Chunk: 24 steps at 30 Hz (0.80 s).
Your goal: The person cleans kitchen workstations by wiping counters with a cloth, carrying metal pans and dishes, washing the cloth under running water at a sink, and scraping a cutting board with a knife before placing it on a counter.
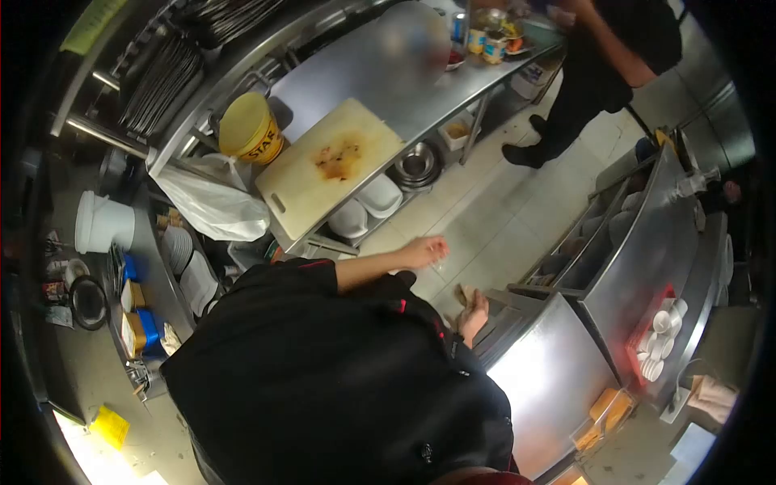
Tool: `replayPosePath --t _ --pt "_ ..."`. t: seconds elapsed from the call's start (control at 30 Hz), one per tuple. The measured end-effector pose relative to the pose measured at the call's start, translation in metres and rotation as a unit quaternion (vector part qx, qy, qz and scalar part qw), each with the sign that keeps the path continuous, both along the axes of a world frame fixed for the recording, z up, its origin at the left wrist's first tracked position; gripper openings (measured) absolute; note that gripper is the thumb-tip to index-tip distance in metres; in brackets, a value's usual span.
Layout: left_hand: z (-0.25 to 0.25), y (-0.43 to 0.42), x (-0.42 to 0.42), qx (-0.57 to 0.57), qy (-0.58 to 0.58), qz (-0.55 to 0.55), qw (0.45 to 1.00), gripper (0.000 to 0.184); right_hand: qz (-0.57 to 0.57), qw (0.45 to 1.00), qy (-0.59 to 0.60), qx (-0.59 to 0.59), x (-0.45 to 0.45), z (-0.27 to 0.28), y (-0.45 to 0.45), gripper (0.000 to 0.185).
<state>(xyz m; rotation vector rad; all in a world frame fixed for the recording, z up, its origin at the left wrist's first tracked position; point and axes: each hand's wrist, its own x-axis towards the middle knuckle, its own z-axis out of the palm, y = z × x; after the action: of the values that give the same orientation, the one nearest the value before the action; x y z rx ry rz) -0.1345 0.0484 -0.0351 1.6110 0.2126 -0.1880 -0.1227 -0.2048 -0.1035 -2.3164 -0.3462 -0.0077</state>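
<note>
My left hand (424,252) is held out over the floor aisle, its fingers curled in. Something small and see-through seems to hang by its fingertips, too blurred to name. Lower and to the right, close to the steel counter's edge, my right hand (474,314) closes on a small brownish cloth-like thing (463,294). The two hands are apart. Beyond the left hand, a cutting board (303,190) with brown stains lies on the steel table (428,105). My black-clothed torso fills the lower middle.
A yellow bucket (246,129) and a white plastic bag (214,202) adjoin the board. Metal bowls (416,166) sit on the shelf below. A co-worker in black (598,73) stands at the table's far end. To the right, a red tray (637,347) with white cups rests on the counter.
</note>
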Motion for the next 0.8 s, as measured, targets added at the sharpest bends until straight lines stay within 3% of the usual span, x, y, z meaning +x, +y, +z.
replayPosePath --t 0.1,0.17,0.23,0.27,0.37,0.4,0.43,0.47,0.53,0.57,0.6,0.67,0.7,0.77,0.8 --pt "0.007 0.062 -0.029 0.165 -0.011 0.155 0.974 0.011 -0.028 0.995 0.078 0.049 0.018 0.056 0.019 0.042" --pt "0.025 0.099 -0.051 0.271 -0.011 0.265 0.925 0.013 -0.025 0.995 0.095 0.030 0.052 0.058 0.011 0.041" --pt "0.028 0.137 -0.078 0.321 -0.047 0.374 0.869 0.017 -0.073 0.988 0.059 0.121 0.087 0.047 -0.014 0.036" --pt "0.031 0.154 -0.093 0.335 -0.065 0.430 0.836 0.019 -0.074 0.992 0.027 0.095 0.093 0.086 -0.017 0.034" --pt "0.030 0.206 -0.146 0.430 0.002 0.519 0.739 0.029 -0.211 0.976 -0.057 -0.017 0.123 0.109 -0.058 0.033" --pt "0.007 0.228 -0.170 0.522 0.002 0.487 0.700 0.036 -0.233 0.967 -0.104 -0.023 0.133 0.104 -0.077 0.032" --pt "-0.014 0.243 -0.186 0.534 0.086 0.498 0.678 0.043 -0.260 0.953 -0.153 -0.029 0.141 0.098 -0.094 0.032" --pt "-0.056 0.265 -0.202 0.542 0.088 0.523 0.652 0.055 -0.296 0.946 -0.131 -0.017 0.143 0.106 -0.100 0.031" --pt "-0.087 0.293 -0.214 0.730 0.436 0.259 0.459 0.061 -0.362 0.928 -0.084 0.011 0.142 0.136 -0.097 0.030" --pt "-0.075 0.292 -0.229 0.549 0.160 0.491 0.658 0.059 -0.363 0.924 -0.106 -0.050 0.142 0.133 -0.104 0.030" --pt "-0.089 0.295 -0.232 0.588 0.079 0.534 0.603 0.058 -0.361 0.917 -0.123 -0.113 0.144 0.122 -0.110 0.029" --pt "-0.099 0.304 -0.238 0.550 0.123 0.524 0.639 0.055 -0.351 0.913 -0.114 -0.174 0.148 0.097 -0.126 0.028" --pt "-0.102 0.309 -0.242 0.531 0.147 0.519 0.653 0.054 -0.375 0.884 -0.063 -0.273 0.143 0.104 -0.109 0.027" --pt "-0.107 0.318 -0.247 0.492 0.197 0.508 0.680 0.052 -0.296 0.918 -0.039 -0.260 0.156 0.039 -0.145 0.037" --pt "-0.113 0.325 -0.252 0.471 0.223 0.501 0.691 0.052 -0.291 0.904 -0.081 -0.304 0.150 0.023 -0.150 0.044"
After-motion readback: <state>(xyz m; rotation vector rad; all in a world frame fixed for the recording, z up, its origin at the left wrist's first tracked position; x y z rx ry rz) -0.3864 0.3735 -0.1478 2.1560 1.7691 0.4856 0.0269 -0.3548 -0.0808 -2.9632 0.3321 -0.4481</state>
